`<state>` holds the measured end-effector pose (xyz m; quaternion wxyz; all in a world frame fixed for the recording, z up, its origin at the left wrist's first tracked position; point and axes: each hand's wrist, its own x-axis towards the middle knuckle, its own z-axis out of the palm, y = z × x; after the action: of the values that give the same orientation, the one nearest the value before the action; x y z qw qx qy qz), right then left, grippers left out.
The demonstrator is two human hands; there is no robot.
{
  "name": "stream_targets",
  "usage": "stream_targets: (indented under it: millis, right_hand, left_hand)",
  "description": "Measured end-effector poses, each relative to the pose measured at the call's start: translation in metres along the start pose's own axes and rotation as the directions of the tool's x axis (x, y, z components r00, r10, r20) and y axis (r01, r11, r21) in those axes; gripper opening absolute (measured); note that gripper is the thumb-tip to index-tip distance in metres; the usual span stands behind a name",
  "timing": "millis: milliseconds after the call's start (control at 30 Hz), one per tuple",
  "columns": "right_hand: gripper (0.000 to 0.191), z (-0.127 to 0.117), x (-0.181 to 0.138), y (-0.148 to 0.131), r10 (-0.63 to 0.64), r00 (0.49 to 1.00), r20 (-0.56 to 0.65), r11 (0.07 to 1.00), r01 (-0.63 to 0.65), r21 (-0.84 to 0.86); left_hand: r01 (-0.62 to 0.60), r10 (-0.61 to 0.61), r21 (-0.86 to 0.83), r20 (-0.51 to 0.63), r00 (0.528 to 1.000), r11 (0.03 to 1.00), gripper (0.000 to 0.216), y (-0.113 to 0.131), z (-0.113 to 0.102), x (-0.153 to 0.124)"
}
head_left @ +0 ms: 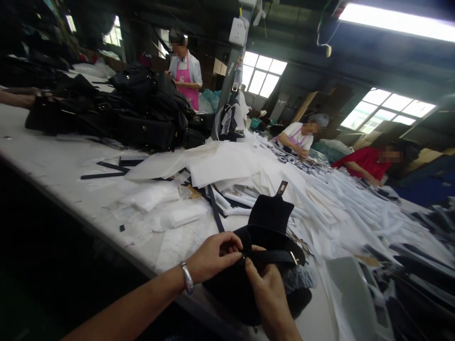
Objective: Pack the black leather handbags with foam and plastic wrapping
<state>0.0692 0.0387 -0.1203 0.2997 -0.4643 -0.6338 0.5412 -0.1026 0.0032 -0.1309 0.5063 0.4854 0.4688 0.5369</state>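
Note:
A black handbag rests at the near edge of the table, its flap lifted with a metal clasp piece at the tip. My left hand, with a silver bracelet at the wrist, pinches the black strap at the bag's opening. From the other side my right hand grips the same strap, thumb close to the left fingertips. A gold-coloured buckle shows toward the strap's right end. Crumpled clear plastic sits against the bag's right side. The fingers partly cover the spot where both hands meet.
Several black bags are heaped at the back left of the white table. White paper sheets and white rolls pile up beyond my hands. A grey plastic bin stands at right. Co-workers are behind the table.

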Motion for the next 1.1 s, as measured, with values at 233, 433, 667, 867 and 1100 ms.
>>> stream_targets:
  millis: [233,433,667,867,1100]
  right_hand:
    - [0.06,-0.008,0.001,-0.002,-0.041,0.999,0.016,0.996,0.042,-0.073]
    - [0.056,-0.007,0.0,-0.002,-0.077,0.997,0.011,0.988,0.078,-0.13]
    - [0.051,-0.005,-0.001,0.0,-0.066,0.998,-0.023,0.987,0.062,-0.149]
    - [0.039,0.0,-0.004,-0.003,-0.167,0.982,-0.091,0.951,0.136,-0.277]
    - [0.045,-0.009,0.001,-0.012,-0.097,0.994,0.05,0.978,0.104,-0.18]
  left_hand:
    - [0.062,-0.064,-0.084,-0.019,0.998,0.995,0.025,-0.003,0.0,-0.005]
    - [0.128,-0.121,-0.182,0.049,0.991,0.975,0.037,-0.001,-0.005,-0.007]
    - [0.164,-0.158,-0.196,0.043,0.986,0.967,0.039,-0.004,-0.004,-0.003]
    - [0.203,-0.195,-0.203,0.057,0.979,0.958,0.037,-0.01,0.002,0.001]
    - [0.133,-0.132,-0.055,0.023,0.991,0.99,0.028,0.005,-0.009,-0.001]
